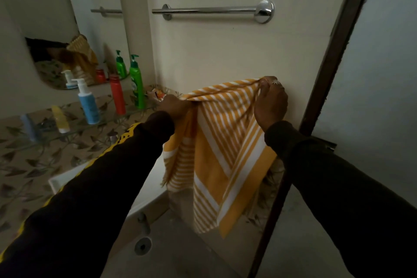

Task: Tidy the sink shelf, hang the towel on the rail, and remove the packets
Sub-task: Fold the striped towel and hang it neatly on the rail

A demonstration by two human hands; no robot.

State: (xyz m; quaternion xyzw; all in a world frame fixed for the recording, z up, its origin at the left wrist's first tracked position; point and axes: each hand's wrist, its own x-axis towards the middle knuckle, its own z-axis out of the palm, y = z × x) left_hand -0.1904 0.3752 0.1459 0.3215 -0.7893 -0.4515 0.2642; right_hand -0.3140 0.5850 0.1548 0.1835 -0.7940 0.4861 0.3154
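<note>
The yellow-and-white striped towel (216, 142) hangs in the air in front of the wall, well below the rail (212, 9), stretched by its top edge between the person's two hands. The left hand (174, 104) is closed round a bunched corner of the cloth, and the right hand (270, 101) pinches the other corner between thumb and fingers, a ring showing on one finger. Held apart like this, the top edge stays fairly straight and the rest falls in loose folds, which likely makes it easier to lift the cloth and drape it evenly over the bar. The rail is bare, so the hanging step is not yet done.

To the left, the glass sink shelf (74, 130) carries a green pump bottle (136, 83), a red bottle (117, 95), a blue pump bottle (88, 104), a small yellow tube (59, 119) and a blurred bluish item (29, 126) at the far end. Just behind the left hand lies something orange and white (158, 93), possibly the packets, though the dim view leaves that unsure. A mirror (67, 29) above the shelf reflects the bottles and the towel. Below are the white sink (144, 187) and a dark door frame (334, 63) at the right.
</note>
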